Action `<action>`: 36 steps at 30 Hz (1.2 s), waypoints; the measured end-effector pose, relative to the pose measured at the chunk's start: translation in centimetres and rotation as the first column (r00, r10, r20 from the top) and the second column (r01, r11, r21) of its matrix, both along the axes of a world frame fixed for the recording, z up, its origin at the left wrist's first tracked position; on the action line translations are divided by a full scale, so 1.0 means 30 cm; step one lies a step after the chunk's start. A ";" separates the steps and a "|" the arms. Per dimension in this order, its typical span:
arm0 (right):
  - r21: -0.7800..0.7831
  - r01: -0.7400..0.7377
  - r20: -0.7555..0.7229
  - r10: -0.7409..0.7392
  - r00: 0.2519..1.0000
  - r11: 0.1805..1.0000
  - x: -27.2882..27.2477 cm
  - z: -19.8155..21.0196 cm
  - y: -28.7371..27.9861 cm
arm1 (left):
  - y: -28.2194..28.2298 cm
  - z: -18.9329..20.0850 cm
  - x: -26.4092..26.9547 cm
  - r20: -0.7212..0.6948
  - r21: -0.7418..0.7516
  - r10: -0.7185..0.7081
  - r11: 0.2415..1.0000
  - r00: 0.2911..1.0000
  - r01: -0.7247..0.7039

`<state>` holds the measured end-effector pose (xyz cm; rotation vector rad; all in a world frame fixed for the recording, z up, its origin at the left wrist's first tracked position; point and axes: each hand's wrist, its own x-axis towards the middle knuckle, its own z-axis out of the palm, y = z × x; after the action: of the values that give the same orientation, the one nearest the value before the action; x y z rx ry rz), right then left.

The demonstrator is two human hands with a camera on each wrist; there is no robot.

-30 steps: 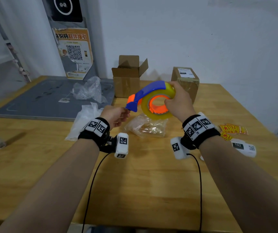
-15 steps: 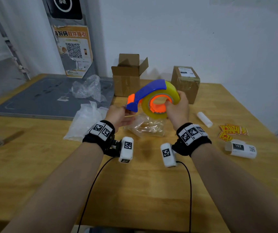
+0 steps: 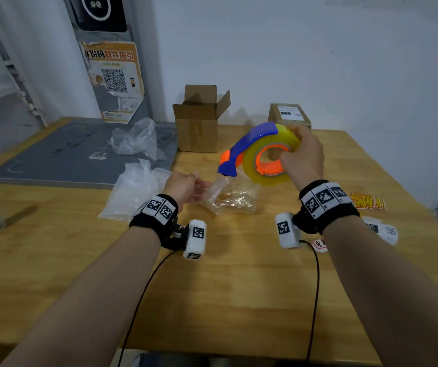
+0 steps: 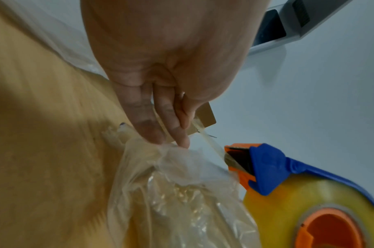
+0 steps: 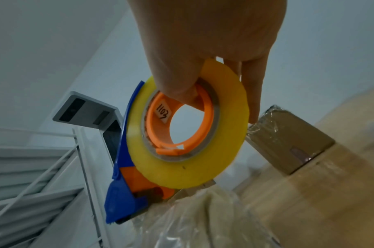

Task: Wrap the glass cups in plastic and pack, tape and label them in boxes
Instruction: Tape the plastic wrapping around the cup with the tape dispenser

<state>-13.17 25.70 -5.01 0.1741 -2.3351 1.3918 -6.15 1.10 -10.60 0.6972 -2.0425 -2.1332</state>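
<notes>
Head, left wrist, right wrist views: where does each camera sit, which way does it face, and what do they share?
Head: worn on the head, facing forward and down at the table; both forearms, left hand and right hand show.
Left wrist: looks along the palm at the plastic-wrapped cup; fingers show.
Right wrist: looks along the hand gripping the tape dispenser; thumb and fingers show.
Shared: all three show dispenser and wrapped cup.

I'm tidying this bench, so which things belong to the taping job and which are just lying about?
In use:
- tape dispenser, held by the right hand
- tape strip, pinched by the left hand
- wrapped cup bundle
- open box

Lying about:
- sealed box
- loose plastic bags
- sticker sheets
</notes>
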 end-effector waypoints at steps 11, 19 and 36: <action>0.131 0.005 -0.072 0.004 0.997 0.991 0.017 -0.057 0.049 | 0.037 -0.043 -0.013 0.193 -0.578 0.040 0.812 0.980 0.080; 0.143 0.043 -0.095 -0.029 0.995 0.989 0.002 -0.059 0.041 | 0.055 -0.038 0.001 0.301 -0.654 0.050 0.738 0.952 0.168; 0.098 -0.015 -0.021 0.017 1.000 0.995 -0.022 -0.058 0.086 | 0.106 -0.007 -0.111 0.234 -0.740 -0.419 0.508 0.877 0.440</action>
<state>-13.83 28.28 -6.75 0.2359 -2.3903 1.2773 -9.48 4.27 -10.81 0.0599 -3.0330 -1.0656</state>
